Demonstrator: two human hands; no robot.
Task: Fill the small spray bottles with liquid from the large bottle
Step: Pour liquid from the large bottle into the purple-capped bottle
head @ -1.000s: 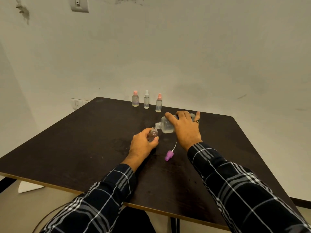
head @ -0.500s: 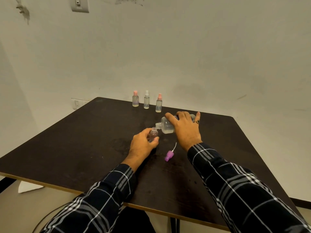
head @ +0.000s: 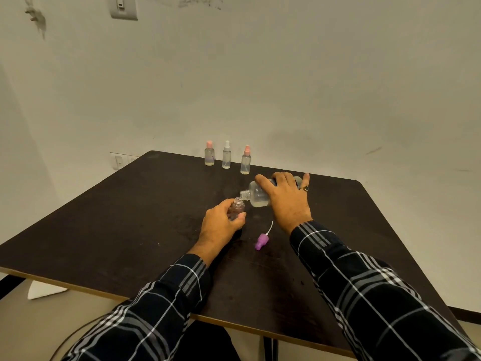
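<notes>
My left hand (head: pixel 221 225) grips a small open spray bottle (head: pixel 237 207) standing upright on the dark table (head: pixel 130 217). My right hand (head: pixel 285 198) holds the large clear bottle (head: pixel 256 195) tipped on its side, its open neck just above and right of the small bottle's mouth. A purple spray cap (head: pixel 261 241) with a white tube lies on the table between my hands. Three capped small spray bottles stand in a row at the far edge: pink-capped (head: pixel 209 153), white-capped (head: pixel 226 155) and pink-capped (head: pixel 245 160).
A pale wall rises right behind the table. A wall socket (head: pixel 119 160) sits left of the table's far corner. A white object (head: pixel 44 290) lies on the floor at the lower left. A cable (head: pixel 78 332) curves below the front edge.
</notes>
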